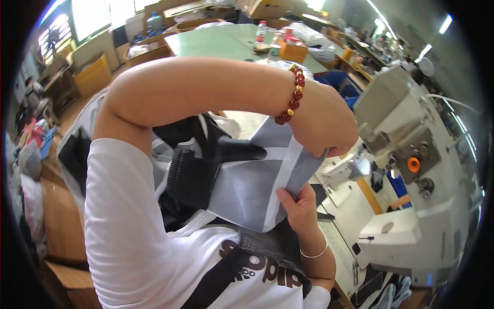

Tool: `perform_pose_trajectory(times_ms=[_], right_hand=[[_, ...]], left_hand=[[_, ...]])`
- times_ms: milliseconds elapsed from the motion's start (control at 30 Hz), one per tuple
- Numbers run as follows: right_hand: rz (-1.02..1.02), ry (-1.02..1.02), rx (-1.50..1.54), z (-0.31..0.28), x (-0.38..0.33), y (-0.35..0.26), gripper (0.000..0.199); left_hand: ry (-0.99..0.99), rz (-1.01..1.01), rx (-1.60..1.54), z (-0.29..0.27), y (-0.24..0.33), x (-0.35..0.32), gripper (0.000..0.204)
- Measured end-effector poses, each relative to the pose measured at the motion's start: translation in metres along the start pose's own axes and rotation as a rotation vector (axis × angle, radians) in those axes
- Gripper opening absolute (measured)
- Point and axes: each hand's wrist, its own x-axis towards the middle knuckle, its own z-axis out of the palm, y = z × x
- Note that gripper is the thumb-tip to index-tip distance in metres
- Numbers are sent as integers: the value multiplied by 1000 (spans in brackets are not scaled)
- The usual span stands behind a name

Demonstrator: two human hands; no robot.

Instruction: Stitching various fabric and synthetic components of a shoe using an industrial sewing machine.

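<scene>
A grey fabric piece (pixel 242 188) with a pale strip (pixel 280 180) along its right side is spread in front of me. My left hand (pixel 327 121), a red bead bracelet at its wrist, reaches across from the left and is closed on the fabric's upper right edge. Lower down, my right hand (pixel 301 208) pinches the same edge, thumb on top beside the strip and fingers mostly hidden behind. Black fabric parts (pixel 190 177), one with a ribbed edge, hang at the left of the grey piece and seem joined to it.
Close on the right stands a sewing machine (pixel 437 216) with an orange knob (pixel 413 165), over a pale worktop (pixel 337 232). Beyond my left arm is a green table (pixel 221 44) bearing a bottle (pixel 261 32) and an orange box (pixel 293 51). Cardboard boxes (pixel 64 221) stand at the left.
</scene>
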Motion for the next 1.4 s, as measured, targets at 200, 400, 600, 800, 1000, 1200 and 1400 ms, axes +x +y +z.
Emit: perform_pose_trajectory(times_ms=[200,400,600,800,1000,1200,1400], right_hand=[[30,165,222,-86,-51,-1,37],[-268,344,353,-135,-123,-14,66],[-84,689,-23,-143,-182,-39,30],[62,970,-510,-154,-192,-23,30],[-154,1015,-1372,-153,-156,-10,44],[-107,866,-124,-153,-165,-21,35],[58,1031,-517,-123,-151,-24,26]], left_hand=[[474,323,-516,27,-15,40,40],[-16,440,-1034,95,-11,66,62],[-198,234,-1416,154,50,101,30],[-109,365,-1502,173,82,128,18],[615,606,-1123,188,104,153,15],[591,367,-1323,198,99,168,18],[638,517,-1225,196,82,184,12]])
